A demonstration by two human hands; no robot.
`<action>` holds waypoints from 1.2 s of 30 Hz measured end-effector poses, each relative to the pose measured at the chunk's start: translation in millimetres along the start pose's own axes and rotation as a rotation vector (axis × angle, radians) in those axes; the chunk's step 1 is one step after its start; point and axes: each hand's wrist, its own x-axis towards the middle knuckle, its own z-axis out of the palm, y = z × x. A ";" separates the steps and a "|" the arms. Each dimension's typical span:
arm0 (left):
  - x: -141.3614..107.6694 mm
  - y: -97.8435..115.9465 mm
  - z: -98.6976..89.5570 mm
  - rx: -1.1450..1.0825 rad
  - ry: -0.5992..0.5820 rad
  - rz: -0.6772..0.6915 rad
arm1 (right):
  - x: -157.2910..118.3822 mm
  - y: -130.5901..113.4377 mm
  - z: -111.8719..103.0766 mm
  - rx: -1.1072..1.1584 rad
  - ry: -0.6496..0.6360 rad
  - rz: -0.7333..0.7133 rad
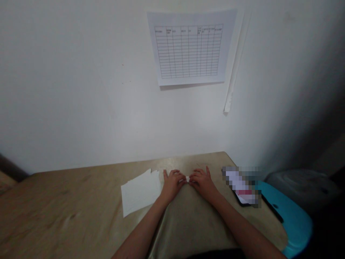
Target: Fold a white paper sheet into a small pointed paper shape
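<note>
Between my two hands is a small white piece of paper [188,178], mostly covered by the fingers. My left hand [173,182] pinches its left end, and my right hand [201,181] pinches its right end. Both hands rest low over the table with the fingertips almost meeting. Just left of my left hand lies a larger white sheet of paper [140,192] with a torn, uneven upper edge. Whether the small piece is folded or rolled cannot be made out.
The brown-covered table [94,208] stands against a white wall [81,90]. A phone [241,189], partly pixelated, lies at the right. Beyond the right edge is a turquoise stool or chair [293,219]. A printed table sheet [190,54] hangs on the wall beside a white strip [233,82].
</note>
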 end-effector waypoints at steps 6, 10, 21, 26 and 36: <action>1.9 2.7 -1.6 -0.041 0.006 -0.063 | -0.8 -1.3 2.1 0.004 0.033 0.048; 2.1 4.6 -3.3 -0.060 0.001 -0.092 | -0.2 -2.8 2.5 0.036 0.027 0.109; 2.4 5.4 -0.1 -0.121 0.016 -0.172 | 2.0 5.3 6.5 0.118 0.015 0.197; 3.4 7.5 -1.0 -0.135 0.011 -0.191 | 2.2 6.3 10.3 0.124 0.043 0.203; 3.4 9.3 -0.6 -0.091 0.010 -0.203 | 4.5 1.8 13.1 0.051 0.066 0.217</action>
